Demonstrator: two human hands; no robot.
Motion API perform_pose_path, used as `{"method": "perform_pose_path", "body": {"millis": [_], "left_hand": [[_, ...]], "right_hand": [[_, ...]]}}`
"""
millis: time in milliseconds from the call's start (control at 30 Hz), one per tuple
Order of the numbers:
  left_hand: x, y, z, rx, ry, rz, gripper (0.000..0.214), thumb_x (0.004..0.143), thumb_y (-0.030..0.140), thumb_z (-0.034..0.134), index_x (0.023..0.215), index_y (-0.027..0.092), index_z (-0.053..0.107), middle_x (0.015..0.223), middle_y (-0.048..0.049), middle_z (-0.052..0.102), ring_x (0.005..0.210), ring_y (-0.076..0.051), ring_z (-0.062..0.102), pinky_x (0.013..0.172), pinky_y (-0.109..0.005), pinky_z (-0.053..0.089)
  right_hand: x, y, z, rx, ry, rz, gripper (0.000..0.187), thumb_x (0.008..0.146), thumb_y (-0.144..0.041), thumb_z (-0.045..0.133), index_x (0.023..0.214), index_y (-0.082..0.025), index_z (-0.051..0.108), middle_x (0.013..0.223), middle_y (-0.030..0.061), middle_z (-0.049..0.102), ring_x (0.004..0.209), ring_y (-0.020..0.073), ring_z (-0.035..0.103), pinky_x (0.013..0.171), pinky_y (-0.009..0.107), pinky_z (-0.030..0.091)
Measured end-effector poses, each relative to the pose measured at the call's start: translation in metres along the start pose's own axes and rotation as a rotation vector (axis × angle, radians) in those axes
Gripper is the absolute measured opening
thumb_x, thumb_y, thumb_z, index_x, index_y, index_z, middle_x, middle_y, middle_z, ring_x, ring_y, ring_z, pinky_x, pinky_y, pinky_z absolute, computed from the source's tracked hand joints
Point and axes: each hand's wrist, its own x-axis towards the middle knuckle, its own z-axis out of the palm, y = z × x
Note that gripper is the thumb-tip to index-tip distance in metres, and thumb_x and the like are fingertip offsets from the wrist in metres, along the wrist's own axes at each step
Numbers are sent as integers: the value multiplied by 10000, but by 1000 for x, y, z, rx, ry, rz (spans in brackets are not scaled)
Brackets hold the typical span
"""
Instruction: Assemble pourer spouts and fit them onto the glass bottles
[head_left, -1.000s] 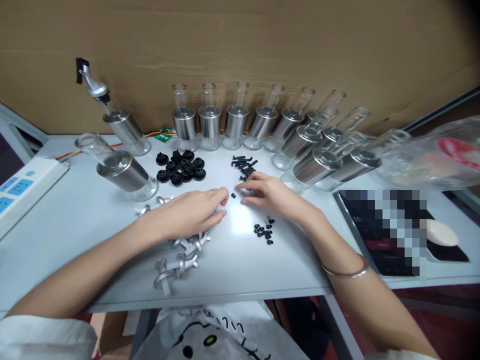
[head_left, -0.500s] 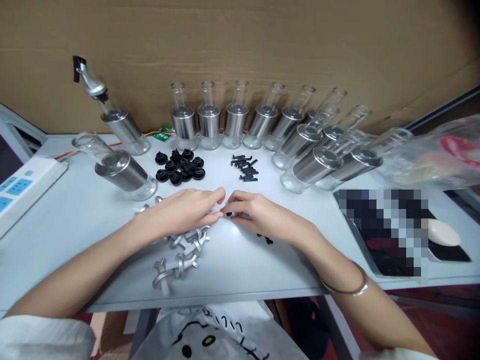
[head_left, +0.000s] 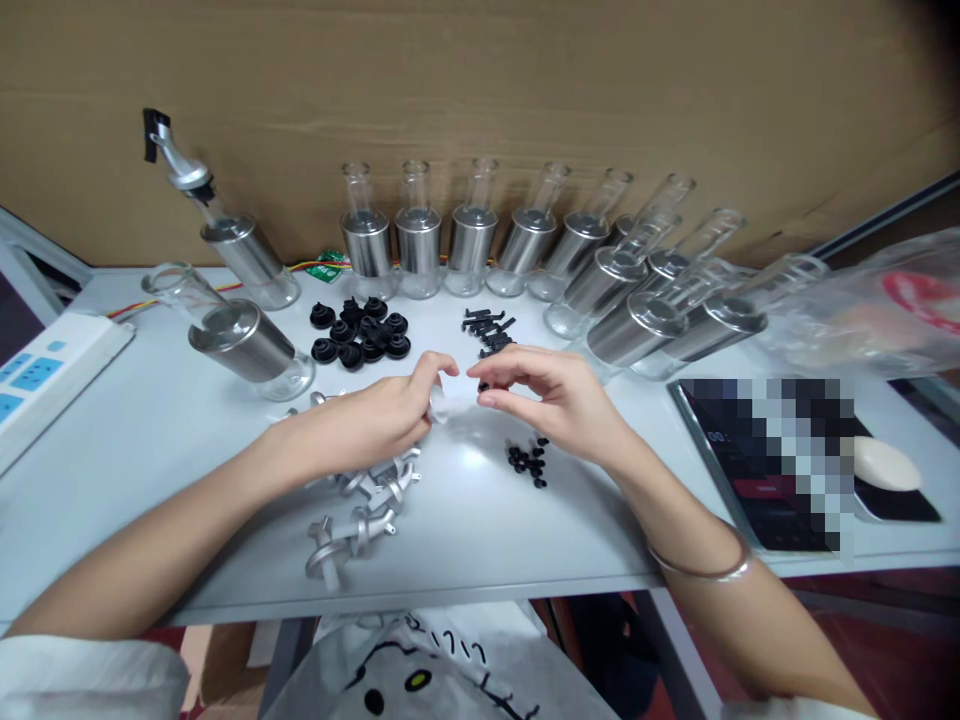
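Has raised both hands off the table (head_left: 150, 440) since half a second ago, fingertips now slightly apart rather than meeting. Pinches a silver spout (head_left: 441, 402) between thumb and forefinger of the left hand (head_left: 367, 425), other fingers curled; pinches a tiny black part (head_left: 483, 385) in the right hand (head_left: 562, 405), just right of the spout's tip. Leaves black stoppers (head_left: 360, 335) beyond the left fingers, a half-hidden pile of spouts (head_left: 356, 520) beneath that palm, black pins (head_left: 491, 335) beyond the right fingertips, small black rings (head_left: 529, 462) under the right fingers. Shows the held spout as a short, pale, shiny tube, mostly covered by the left fingers.
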Motion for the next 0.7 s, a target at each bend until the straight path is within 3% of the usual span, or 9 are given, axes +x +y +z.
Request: {"method": "perform_pose_path", "body": {"millis": [200, 333, 533, 700], "left_hand": [[-2, 1, 0, -63, -11, 34, 382, 877, 162, 404, 1242, 195, 295, 928, -72, 645, 779, -173, 640, 653, -255, 471], [2, 2, -5, -148, 8, 67, 354, 896, 175, 440, 1216, 204, 290, 945, -50, 627, 790, -156, 637, 676, -253, 478], [2, -3, -14, -20, 237, 237, 473, 840, 257, 646, 1227, 239, 375, 1256, -98, 502, 1076, -214, 559, 857, -320, 480], [2, 4, -17, -83, 473, 135, 314, 865, 309, 646, 1121, 199, 502, 1058, -55, 585, 940, -186, 574, 827, -320, 485]], "right_hand": [[-4, -3, 10, -138, -78, -165, 152, 912, -267, 591, 982, -189, 701, 870, 57, 695, 716, 138, 620, 652, 262, 495], [-4, -3, 10, -182, -60, -181, 165, 919, -255, 576, 939, -151, 702, 825, 65, 684, 689, 137, 603, 638, 259, 487], [-1, -7, -3, 35, 134, 46, 195, 858, -364, 649, 845, -183, 716, 779, 40, 687, 670, 145, 595, 628, 288, 481], [2, -4, -7, 403, 233, 251, 244, 712, -438, 774, 798, -214, 728, 674, -7, 653, 577, 118, 542, 577, 285, 467]]}}
